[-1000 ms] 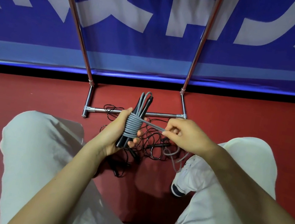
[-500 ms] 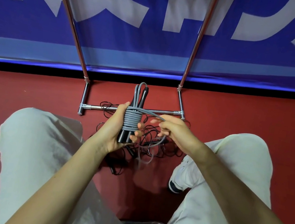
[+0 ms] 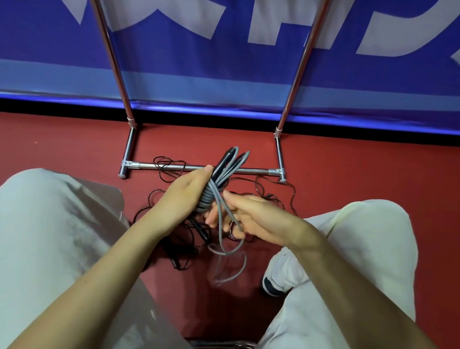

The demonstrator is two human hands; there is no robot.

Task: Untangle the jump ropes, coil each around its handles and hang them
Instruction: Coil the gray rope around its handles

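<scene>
centre of the frame: left hand (image 3: 186,194) grips a pair of dark handles (image 3: 226,163) held together, tips pointing toward the upper frame, with the grey jump rope (image 3: 206,197) wound round them in tight turns. right hand (image 3: 249,217) sits just right of the bundle, fingers curled on the loose grey strand — the free length droops in a loop toward the lower centre, blurred at its end. under both hands, on the red floor (image 3: 45,143), lies a black rope tangle (image 3: 178,241) — thin cord in many loops, some draped over the low crossbar of a chrome rack (image 3: 280,149). rack uprights rise into the upper frame before a blue banner (image 3: 210,64) with pale lettering. pale-trousered knees at lower left and right; a white shoe (image 3: 278,277) right of centre.
</scene>
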